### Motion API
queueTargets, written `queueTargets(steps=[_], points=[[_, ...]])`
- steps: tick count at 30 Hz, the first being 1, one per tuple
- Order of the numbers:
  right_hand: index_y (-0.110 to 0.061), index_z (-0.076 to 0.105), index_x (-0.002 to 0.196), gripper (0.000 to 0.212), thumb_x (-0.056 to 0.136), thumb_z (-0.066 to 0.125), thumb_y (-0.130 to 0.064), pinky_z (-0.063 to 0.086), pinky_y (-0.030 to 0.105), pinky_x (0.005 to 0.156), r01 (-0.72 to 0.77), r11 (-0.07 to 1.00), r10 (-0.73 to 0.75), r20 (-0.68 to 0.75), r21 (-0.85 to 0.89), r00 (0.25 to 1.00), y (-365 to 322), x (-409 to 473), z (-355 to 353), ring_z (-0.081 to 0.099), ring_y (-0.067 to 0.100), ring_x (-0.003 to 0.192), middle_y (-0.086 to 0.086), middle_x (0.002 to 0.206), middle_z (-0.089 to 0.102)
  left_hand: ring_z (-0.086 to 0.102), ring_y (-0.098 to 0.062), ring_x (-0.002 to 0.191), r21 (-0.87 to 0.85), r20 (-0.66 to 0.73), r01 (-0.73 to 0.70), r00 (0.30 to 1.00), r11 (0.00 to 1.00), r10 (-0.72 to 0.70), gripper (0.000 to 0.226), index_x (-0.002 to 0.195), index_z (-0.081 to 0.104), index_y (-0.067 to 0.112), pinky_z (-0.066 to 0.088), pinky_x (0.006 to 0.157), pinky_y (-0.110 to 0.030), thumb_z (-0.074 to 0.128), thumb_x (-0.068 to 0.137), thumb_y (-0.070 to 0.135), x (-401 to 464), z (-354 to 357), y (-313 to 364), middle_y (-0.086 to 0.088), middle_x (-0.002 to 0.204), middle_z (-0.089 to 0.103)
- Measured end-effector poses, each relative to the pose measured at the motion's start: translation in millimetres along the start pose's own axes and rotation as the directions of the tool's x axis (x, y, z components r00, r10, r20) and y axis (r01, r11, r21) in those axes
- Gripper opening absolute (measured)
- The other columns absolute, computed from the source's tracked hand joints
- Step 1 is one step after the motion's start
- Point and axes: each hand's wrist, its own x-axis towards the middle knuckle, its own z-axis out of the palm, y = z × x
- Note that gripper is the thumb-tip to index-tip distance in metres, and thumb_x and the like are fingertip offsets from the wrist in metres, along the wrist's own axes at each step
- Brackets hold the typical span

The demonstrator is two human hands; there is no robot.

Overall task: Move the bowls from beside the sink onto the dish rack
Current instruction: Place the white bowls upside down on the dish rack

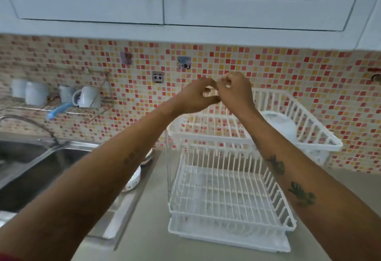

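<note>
While both hands are raised together in front of the tiled wall, neither has hold of a bowl: the left hand (196,97) and the right hand (235,90) meet with fingers curled loosely inward and touching one another, and nothing can be made out between them. Below and just behind where they meet stands the white dish rack (226,194), its lower tier bare and its upper tier carrying a pale dish at the far right. The bowls (135,178) lie well below and to the left of the hands, on the steel ledge beside the sink (31,168), mostly hidden under the left forearm; only a white rim and a second edge behind it show, so their number is unclear. They look like glazed ceramic or hard plastic, so probably stiff, fairly light, breakable if ceramic, and slippery if wet. A sound hold would be thumb over the rim with fingers under the base, or both hands cupping the sides, lifting clear of the sink edge before setting them between the rack's wires.
</note>
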Motion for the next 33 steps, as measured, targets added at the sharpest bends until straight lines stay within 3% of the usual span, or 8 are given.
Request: queueTargets(steps=[4,8,13,16,20,24,27,33], points=[[-0.011,0.065,0.075,0.022,0.090,0.051,-0.019,0.042,0.016,0.063,0.070,0.938,-0.096,0.061,0.339,0.994,-72,-15,83,0.057,0.008,0.074,0.001,0.082,0.063,0.066,-0.013,0.087,-0.136,-0.173,0.146,0.970,0.980,-0.169,0.007,0.090,0.065,0.021,0.056,0.075,-0.030,0.060,0.093,0.025,-49,-87,-50,-0.001,0.091,0.069],[-0.002,0.060,0.074,0.024,0.091,0.051,-0.016,0.032,0.013,0.049,-0.037,0.866,-0.122,0.282,0.498,0.952,-119,-51,178,0.043,0.002,0.050,-0.002,0.063,0.049,0.066,-0.006,0.074,-0.168,-0.295,0.384,0.859,0.908,-0.418,0.017,0.078,0.058,0.023,0.051,0.067,-0.021,0.058,0.095,0.022,-130,-154,-134,0.004,0.079,0.065],[0.011,0.062,0.079,0.033,0.083,0.059,-0.022,0.046,0.036,0.063,-0.340,0.854,-0.013,0.670,0.394,0.742,-128,-108,313,0.060,0.024,0.066,0.031,0.080,0.065,0.055,-0.004,0.053,-0.161,-0.374,0.679,0.630,0.716,-0.681,0.020,0.073,0.058,0.012,0.045,0.065,-0.025,0.061,0.093,0.016,-253,-188,-236,-0.002,0.068,0.058],[-0.001,0.064,0.078,0.024,0.081,0.058,-0.024,0.041,0.030,0.067,-0.543,0.813,0.166,0.812,0.208,0.559,-108,-146,383,0.055,0.020,0.071,0.011,0.072,0.062,0.051,-0.017,0.066,-0.239,-0.369,0.782,0.476,0.576,-0.799,0.023,0.076,0.062,0.012,0.042,0.066,-0.028,0.058,0.094,0.025,-314,-184,-288,-0.007,0.070,0.056],[-0.003,0.067,0.095,0.031,0.086,0.049,-0.026,0.047,0.032,0.072,-0.625,0.779,0.377,0.836,-0.053,0.399,-70,-194,454,0.064,0.030,0.087,0.013,0.092,0.070,0.048,-0.019,0.072,-0.420,-0.340,0.799,0.301,0.430,-0.891,0.033,0.079,0.062,0.011,0.038,0.065,-0.028,0.054,0.095,0.039,-360,-163,-346,-0.012,0.074,0.053],[0.003,0.042,0.137,0.053,0.092,0.050,-0.023,0.039,0.043,0.107,-0.594,0.796,0.452,0.767,-0.117,0.455,-53,-229,487,0.048,0.038,0.129,0.022,0.136,0.053,0.058,-0.020,0.091,-0.463,-0.285,0.786,0.306,0.410,-0.908,0.036,0.103,0.068,0.005,0.044,0.078,-0.030,0.044,0.101,0.032,-366,-132,-381,-0.012,0.095,0.064],[0.007,0.044,0.134,0.048,0.099,0.043,-0.026,0.041,0.038,0.099,-0.609,0.759,0.541,0.745,-0.232,0.391,-45,-244,502,0.052,0.037,0.124,0.024,0.136,0.053,0.057,-0.031,0.118,-0.503,-0.310,0.779,0.240,0.373,-0.920,0.043,0.122,0.062,0.004,0.043,0.100,-0.036,0.039,0.102,0.035,-365,-110,-406,-0.019,0.124,0.062],[0.000,0.049,0.131,0.048,0.097,0.040,-0.033,0.039,0.037,0.097,-0.654,0.725,0.566,0.727,-0.216,0.389,-32,-271,522,0.050,0.036,0.123,0.021,0.136,0.052,0.053,-0.022,0.096,-0.642,-0.233,0.723,0.134,0.255,-0.963,0.038,0.105,0.061,0.008,0.040,0.084,-0.032,0.037,0.103,0.037,-367,-80,-443,-0.009,0.100,0.057]])
